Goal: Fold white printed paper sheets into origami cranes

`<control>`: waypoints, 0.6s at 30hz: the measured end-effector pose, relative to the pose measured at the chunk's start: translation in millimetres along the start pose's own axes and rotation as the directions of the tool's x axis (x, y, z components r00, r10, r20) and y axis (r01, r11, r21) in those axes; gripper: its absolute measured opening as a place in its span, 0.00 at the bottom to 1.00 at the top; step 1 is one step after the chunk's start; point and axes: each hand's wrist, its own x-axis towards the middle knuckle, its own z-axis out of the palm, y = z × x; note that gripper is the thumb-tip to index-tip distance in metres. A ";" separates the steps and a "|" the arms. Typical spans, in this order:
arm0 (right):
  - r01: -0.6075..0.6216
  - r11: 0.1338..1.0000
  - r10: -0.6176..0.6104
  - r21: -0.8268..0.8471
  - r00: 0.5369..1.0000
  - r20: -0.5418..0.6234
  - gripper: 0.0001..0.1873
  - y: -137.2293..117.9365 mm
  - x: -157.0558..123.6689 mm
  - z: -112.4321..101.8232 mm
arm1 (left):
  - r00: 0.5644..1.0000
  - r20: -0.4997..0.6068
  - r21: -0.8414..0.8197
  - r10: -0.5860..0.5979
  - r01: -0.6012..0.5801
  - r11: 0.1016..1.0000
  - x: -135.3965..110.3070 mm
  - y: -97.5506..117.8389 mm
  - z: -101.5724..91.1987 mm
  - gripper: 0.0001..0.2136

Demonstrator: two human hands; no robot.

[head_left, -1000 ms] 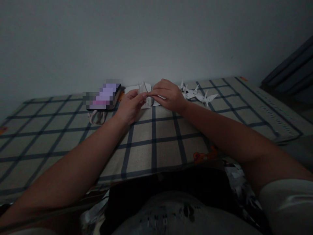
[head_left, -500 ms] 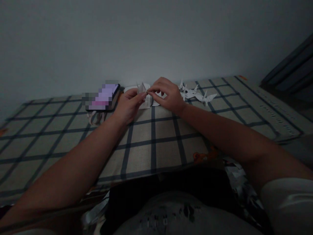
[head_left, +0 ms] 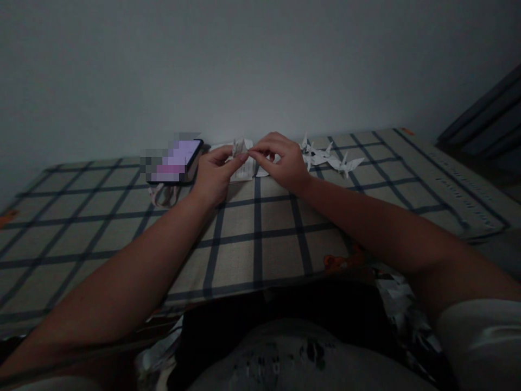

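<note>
My left hand (head_left: 215,172) pinches a small folded white paper (head_left: 240,145), whose pointed tips stick up above the fingers. From the other side my right hand (head_left: 284,158) closes thumb and forefinger at the edge of the same folded paper, where both hands' fingertips meet. Behind and below them lie white paper sheets (head_left: 245,172), partly covered by the hands. Just right of my right hand several folded paper cranes (head_left: 321,156) rest in a loose group on the checked tablecloth (head_left: 277,239).
A phone (head_left: 179,160) with a lit, partly blurred screen leans left of my left hand. A pale cord or strap (head_left: 164,195) lies before it. The wall (head_left: 260,65) rises behind the table, and a dark slatted object (head_left: 484,108) stands at the far right.
The folded paper's upright points have turned slightly and sit closer together. Both hands keep their pinch, and the whole view has shifted a little.
</note>
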 end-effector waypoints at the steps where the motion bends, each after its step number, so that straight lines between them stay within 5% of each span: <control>1: -0.010 1.000 0.010 0.005 1.000 0.003 0.11 -0.3 0.2 0.2 | 1.000 0.000 0.008 0.011 -0.011 1.000 0.1 0.0 -0.2 0.11; 11: -0.140 0.986 0.128 0.096 0.985 0.120 0.08 4.0 1.2 1.9 | 0.995 0.027 0.106 0.094 -0.096 0.990 0.4 0.4 -4.3 0.11; 18: -0.264 0.930 0.191 0.257 0.942 0.276 0.09 20.2 2.5 7.3 | 0.994 0.070 0.059 -0.079 0.075 0.995 2.6 -3.8 -7.9 0.13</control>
